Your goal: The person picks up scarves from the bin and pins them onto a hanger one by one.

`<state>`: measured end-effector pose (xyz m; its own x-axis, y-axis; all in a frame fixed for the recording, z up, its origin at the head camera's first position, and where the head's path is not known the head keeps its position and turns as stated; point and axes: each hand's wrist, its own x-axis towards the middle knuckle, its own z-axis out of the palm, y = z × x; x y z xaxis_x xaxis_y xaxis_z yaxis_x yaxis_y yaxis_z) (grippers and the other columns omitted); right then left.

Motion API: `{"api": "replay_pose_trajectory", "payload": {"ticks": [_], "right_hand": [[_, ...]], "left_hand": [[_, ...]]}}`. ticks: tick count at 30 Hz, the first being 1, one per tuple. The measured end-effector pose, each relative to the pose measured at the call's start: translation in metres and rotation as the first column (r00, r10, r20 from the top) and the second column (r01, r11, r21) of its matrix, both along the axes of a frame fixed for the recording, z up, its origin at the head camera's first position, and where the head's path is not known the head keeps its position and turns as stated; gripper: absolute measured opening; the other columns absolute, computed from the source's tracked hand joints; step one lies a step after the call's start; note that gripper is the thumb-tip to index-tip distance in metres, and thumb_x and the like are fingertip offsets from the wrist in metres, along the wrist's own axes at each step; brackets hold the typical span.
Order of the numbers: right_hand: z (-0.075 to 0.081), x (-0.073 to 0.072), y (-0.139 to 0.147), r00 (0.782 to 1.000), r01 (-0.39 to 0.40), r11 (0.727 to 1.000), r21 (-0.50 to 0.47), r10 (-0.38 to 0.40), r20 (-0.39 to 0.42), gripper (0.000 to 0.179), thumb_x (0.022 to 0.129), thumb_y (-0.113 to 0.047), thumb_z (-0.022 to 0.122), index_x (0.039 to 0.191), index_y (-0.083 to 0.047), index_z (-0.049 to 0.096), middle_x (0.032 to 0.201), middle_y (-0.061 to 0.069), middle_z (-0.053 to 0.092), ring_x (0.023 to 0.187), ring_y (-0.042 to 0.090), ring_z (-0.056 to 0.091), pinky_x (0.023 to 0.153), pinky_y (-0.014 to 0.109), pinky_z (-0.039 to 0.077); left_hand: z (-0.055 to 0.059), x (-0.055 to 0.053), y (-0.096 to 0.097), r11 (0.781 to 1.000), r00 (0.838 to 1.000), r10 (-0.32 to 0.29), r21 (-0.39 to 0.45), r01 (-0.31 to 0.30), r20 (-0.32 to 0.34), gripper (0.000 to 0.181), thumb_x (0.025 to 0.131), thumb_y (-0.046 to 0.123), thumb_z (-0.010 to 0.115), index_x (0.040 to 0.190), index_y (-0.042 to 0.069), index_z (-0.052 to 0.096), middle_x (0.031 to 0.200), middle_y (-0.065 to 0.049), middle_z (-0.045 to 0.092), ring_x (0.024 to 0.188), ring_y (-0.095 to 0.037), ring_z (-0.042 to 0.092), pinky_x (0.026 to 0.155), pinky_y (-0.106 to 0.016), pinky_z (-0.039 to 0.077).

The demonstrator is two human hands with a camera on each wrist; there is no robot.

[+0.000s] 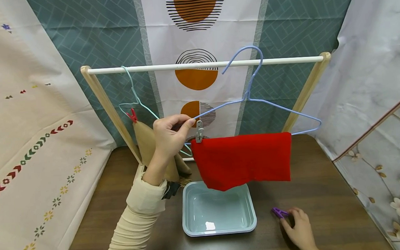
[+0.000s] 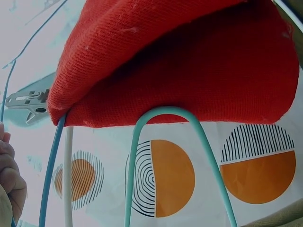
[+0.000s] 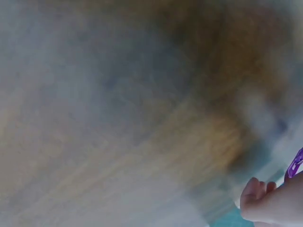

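Observation:
My left hand (image 1: 171, 136) pinches the left corner of a blue hanger (image 1: 248, 94). A folded red cloth (image 1: 244, 158) drapes over the hanger's lower bar, and a grey clothespin (image 1: 199, 132) clips its left end. The hanger's hook appears in front of the white rod (image 1: 291, 60); whether it bears on it I cannot tell. In the left wrist view the red cloth (image 2: 189, 71) fills the top, with fingers at the left edge. At the lower right, my right hand (image 1: 298, 229) holds a purple clothespin (image 1: 279, 212) between thumb and fingers, low over the table.
A pale blue tray (image 1: 185, 212) stands on the brown table (image 1: 329, 193) below the cloth. On the rod's left side hangs a mint hanger (image 1: 133, 91) with a tan cloth (image 1: 146, 141) and a red clothespin (image 1: 132, 115). Wooden posts (image 1: 105, 107) carry the rod.

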<state>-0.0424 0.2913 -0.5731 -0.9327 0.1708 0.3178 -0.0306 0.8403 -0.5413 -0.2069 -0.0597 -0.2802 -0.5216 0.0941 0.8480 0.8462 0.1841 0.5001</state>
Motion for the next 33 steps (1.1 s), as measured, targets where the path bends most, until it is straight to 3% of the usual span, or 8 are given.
{"api": "replay_pose_trajectory", "payload": {"ticks": [4, 6, 10, 13, 18, 26, 33], "right_hand": [[0.011, -0.003, 0.000, 1.000, 0.009, 0.999, -0.037, -0.010, -0.028, 0.025, 0.070, -0.002, 0.069, 0.089, 0.009, 0.057, 0.093, 0.025, 0.054, 0.086, 0.041, 0.050, 0.070, 0.052, 0.040], [0.016, -0.004, 0.001, 0.998, 0.017, 0.998, -0.057, -0.020, -0.054, 0.025, 0.070, -0.001, 0.068, 0.090, 0.008, 0.057, 0.088, 0.021, 0.056, 0.078, 0.035, 0.053, 0.065, 0.042, 0.043], [0.026, -0.007, 0.004, 0.995, 0.012, 0.991, -0.135, -0.025, -0.091, 0.025, 0.072, 0.001, 0.067, 0.093, 0.008, 0.057, 0.080, 0.013, 0.057, 0.064, 0.011, 0.052, 0.052, 0.022, 0.041], [0.034, -0.008, 0.004, 0.994, 0.013, 0.977, -0.212, -0.036, -0.105, 0.023, 0.074, 0.004, 0.067, 0.094, 0.008, 0.057, 0.077, 0.011, 0.058, 0.061, -0.002, 0.048, 0.050, 0.013, 0.039], [0.048, -0.011, 0.003, 0.992, 0.056, 0.957, -0.284, -0.087, -0.097, 0.022, 0.077, 0.002, 0.066, 0.097, 0.009, 0.058, 0.078, 0.010, 0.060, 0.065, -0.006, 0.049, 0.055, 0.009, 0.040], [0.073, -0.021, 0.007, 0.975, 0.079, 0.927, -0.367, -0.148, -0.164, 0.025, 0.076, 0.006, 0.067, 0.100, 0.003, 0.061, 0.077, -0.014, 0.054, 0.065, -0.008, 0.051, 0.058, 0.007, 0.041], [0.095, -0.026, 0.011, 0.968, 0.086, 0.893, -0.441, -0.180, -0.175, 0.032, 0.076, 0.009, 0.066, 0.106, 0.005, 0.057, 0.080, -0.014, 0.056, 0.066, -0.005, 0.053, 0.058, 0.007, 0.041]], "left_hand": [[0.000, 0.001, 0.000, 1.000, 1.000, -0.004, -0.003, 0.004, 0.003, 0.004, 0.074, -0.007, 0.069, 0.071, -0.009, 0.067, 0.064, -0.014, 0.064, 0.047, -0.014, 0.049, 0.047, -0.018, 0.041], [0.000, 0.001, 0.001, 1.000, 1.000, -0.006, -0.003, 0.006, 0.005, 0.004, 0.073, -0.007, 0.069, 0.071, -0.009, 0.067, 0.064, -0.015, 0.064, 0.048, -0.014, 0.049, 0.047, -0.018, 0.042], [0.000, 0.001, 0.001, 1.000, 1.000, -0.005, -0.003, 0.005, 0.008, 0.003, 0.073, -0.009, 0.069, 0.071, -0.009, 0.067, 0.065, -0.015, 0.064, 0.048, -0.014, 0.050, 0.048, -0.018, 0.043], [-0.001, 0.001, 0.001, 1.000, 1.000, -0.004, -0.002, 0.004, 0.009, 0.003, 0.073, -0.009, 0.069, 0.071, -0.009, 0.066, 0.065, -0.016, 0.064, 0.048, -0.014, 0.050, 0.048, -0.018, 0.043], [-0.001, 0.000, 0.001, 1.000, 1.000, -0.011, 0.002, 0.011, 0.007, 0.004, 0.073, -0.008, 0.069, 0.071, -0.009, 0.066, 0.065, -0.016, 0.064, 0.048, -0.014, 0.050, 0.048, -0.018, 0.043], [-0.002, 0.001, 0.001, 1.000, 1.000, -0.019, 0.011, 0.019, -0.003, 0.004, 0.073, -0.009, 0.069, 0.071, -0.009, 0.066, 0.065, -0.016, 0.064, 0.048, -0.015, 0.052, 0.049, -0.018, 0.044], [-0.003, 0.000, 0.001, 1.000, 1.000, -0.017, 0.017, 0.017, -0.005, 0.004, 0.072, -0.009, 0.070, 0.071, -0.009, 0.066, 0.065, -0.015, 0.064, 0.049, -0.015, 0.053, 0.049, -0.017, 0.044]]}}
